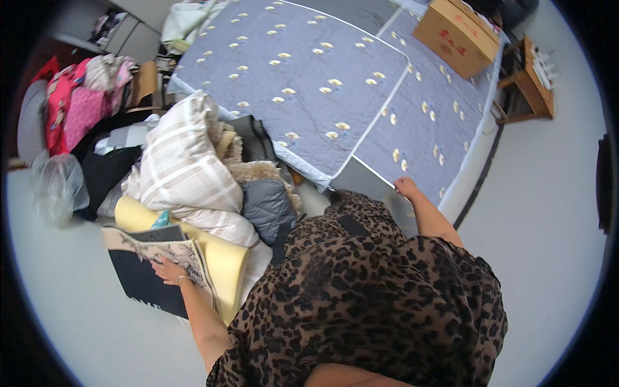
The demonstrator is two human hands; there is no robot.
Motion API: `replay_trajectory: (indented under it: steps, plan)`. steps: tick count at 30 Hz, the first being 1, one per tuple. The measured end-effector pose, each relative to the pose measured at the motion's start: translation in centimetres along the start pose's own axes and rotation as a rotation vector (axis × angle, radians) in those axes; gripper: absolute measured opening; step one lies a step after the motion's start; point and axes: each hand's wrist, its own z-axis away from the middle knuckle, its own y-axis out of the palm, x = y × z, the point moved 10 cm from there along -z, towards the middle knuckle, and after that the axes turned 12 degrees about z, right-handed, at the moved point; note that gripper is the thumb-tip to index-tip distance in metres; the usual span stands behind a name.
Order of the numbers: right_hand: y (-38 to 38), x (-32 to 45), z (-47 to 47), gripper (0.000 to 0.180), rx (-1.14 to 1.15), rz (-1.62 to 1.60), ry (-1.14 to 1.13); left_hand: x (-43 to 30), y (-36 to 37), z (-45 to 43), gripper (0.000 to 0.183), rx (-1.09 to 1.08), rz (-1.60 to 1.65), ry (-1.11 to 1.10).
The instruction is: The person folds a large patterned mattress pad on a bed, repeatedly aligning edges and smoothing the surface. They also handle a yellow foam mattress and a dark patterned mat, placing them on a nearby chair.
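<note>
My left hand point(168, 271) lies with fingers spread on a folded mat point(138, 273), dark with a beige patterned part and some writing. The mat rests against a pale yellow foam piece point(225, 261), and a plaid quilt point(184, 159) is heaped behind it. On the other side, my right hand point(405, 187) is closed on the white-edged border of a grey mat point(382, 186) at the near edge of the bed. A blue-grey quilted bedspread point(309, 87) with white flowers covers most of the bed.
A cardboard box point(457, 38) sits on the bed's far right. Beyond it stands a wooden stool point(529, 92) with a white object on top. Pink and red clothes point(87, 116), a clear plastic bag point(60, 188) and a grey quilted item point(268, 208) lie on the left. A dark strip crosses the floor at right.
</note>
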Motion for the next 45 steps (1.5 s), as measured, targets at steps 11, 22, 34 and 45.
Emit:
replay_trajectory:
  steps: [11, 22, 34, 45]
  plan:
    - [3.4, 8.2, 1.2, 0.025, 0.072, -0.130, -0.103, -1.9, -1.7, 0.7, 0.060, -0.015, 0.034, -0.013]
    - [3.0, 7.7, 6.3, 0.027, -0.047, 0.046, -0.199, 1.0, -2.3, 0.6, 0.058, -0.040, 0.332, -0.064]
    - [-1.2, -6.6, 2.9, 0.025, -0.143, 0.127, 0.140, -28.2, -1.8, 27.3, 0.051, 0.840, 1.043, 0.742]
    - [-1.0, 4.1, -19.2, 0.044, -0.156, -0.282, 0.114, -17.9, 42.8, 51.8, 0.068, 1.616, 0.560, -0.453]
